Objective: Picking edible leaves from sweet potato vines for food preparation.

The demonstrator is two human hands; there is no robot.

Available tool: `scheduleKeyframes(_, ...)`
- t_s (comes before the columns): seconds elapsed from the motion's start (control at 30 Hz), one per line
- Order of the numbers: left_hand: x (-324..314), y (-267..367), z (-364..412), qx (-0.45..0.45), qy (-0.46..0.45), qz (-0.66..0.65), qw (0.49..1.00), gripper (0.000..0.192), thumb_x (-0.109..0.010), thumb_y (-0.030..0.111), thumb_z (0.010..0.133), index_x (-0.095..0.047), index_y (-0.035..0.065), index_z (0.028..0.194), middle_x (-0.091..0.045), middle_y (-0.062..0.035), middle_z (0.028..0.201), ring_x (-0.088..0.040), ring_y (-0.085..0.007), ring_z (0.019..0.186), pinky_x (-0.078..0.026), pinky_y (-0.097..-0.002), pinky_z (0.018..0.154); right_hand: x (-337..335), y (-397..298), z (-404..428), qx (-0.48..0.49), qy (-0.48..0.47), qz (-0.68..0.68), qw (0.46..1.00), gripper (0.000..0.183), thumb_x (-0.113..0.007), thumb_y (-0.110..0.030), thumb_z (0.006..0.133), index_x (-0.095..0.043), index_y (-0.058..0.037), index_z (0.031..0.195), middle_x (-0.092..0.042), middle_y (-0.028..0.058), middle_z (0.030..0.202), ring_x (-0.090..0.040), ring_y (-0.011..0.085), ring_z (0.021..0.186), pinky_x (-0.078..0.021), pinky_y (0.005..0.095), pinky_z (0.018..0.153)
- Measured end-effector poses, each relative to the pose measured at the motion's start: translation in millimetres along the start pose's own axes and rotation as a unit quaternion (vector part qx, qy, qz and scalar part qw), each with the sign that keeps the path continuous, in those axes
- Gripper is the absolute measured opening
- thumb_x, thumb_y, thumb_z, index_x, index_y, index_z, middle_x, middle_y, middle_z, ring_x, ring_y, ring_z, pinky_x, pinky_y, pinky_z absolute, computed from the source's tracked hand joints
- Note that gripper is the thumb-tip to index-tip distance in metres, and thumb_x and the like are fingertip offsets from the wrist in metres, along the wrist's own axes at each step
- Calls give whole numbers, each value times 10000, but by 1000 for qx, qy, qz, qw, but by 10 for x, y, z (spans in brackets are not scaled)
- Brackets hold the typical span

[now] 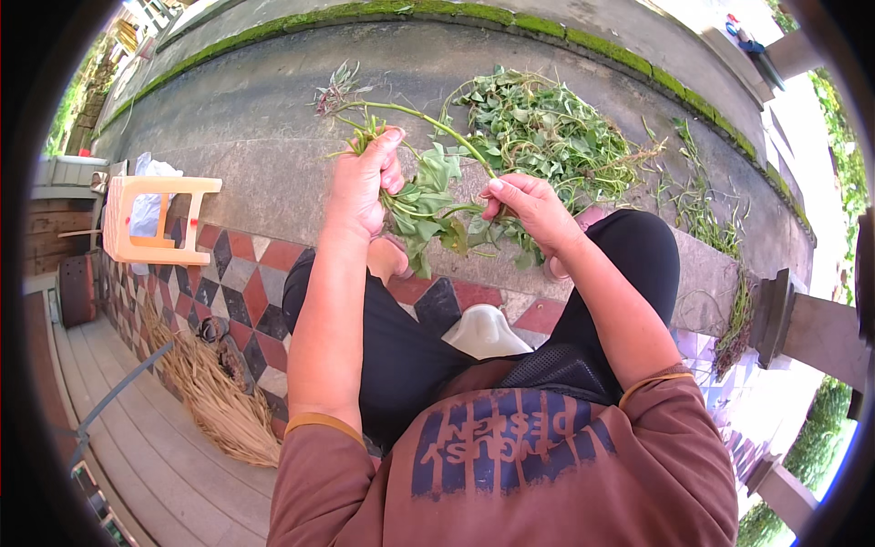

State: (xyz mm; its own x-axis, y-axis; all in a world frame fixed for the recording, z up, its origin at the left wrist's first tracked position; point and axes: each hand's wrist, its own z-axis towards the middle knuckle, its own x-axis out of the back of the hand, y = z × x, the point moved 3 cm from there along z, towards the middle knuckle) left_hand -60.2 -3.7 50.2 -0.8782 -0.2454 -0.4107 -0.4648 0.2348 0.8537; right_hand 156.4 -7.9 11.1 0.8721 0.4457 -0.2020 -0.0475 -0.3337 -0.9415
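My left hand (374, 174) is closed around a bunch of leafy green stems (425, 179). Cut or broken stem ends poke out above the fist, and the leaves hang down below it. Between the thumb and fingers of my right hand (528, 205) is one long green stem (437, 126), which arches over towards the left hand. Leaves dangle beneath the right hand, partly hidden by it. Just beyond, a large heap of leafy vines (547, 130) lies on the concrete. A small reddish-green plant tip (340, 89) shows above my left fist.
An orange plastic stool (160, 256) lies on its side at left, with a pale plastic bag (147, 212) behind it. A straw broom (222, 417) rests on the patterned tiles (256, 308). Loose vines (711, 219) trail towards a pillar (813, 328) at right. A mossy ledge (472, 14) runs across the back.
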Motion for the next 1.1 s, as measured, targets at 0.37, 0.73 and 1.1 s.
scheduleKeyframes(0.37,-276,-399,-96,82,-150,219,961,193,-645,197,792,-561,56,894,-454,50,607,-356,-25,456,-285,-184,412,108,22,10,-68,51,174,981,280,-518,-282,873,-601,-15,852,-544,43,830,-538,129,749,-514,312,663)
scheduleKeyframes(0.73,-411,-780,-127,71,-247,235,937,336,-688,212,760,-533,44,1006,-562,10,872,-493,-59,783,-417,-223,692,87,63,25,-64,91,95,989,261,-558,-313,847,-603,-72,760,-524,-19,608,-477,71,523,-374,211,468)
scheduleKeyframes(1.1,-389,-814,-106,118,-263,260,922,163,-628,153,793,-583,36,897,-576,21,812,-497,-49,741,-412,-209,662,54,76,33,-54,59,23,997,297,-561,-355,841,-592,-73,756,-516,-29,603,-438,45,478,-333,192,420)
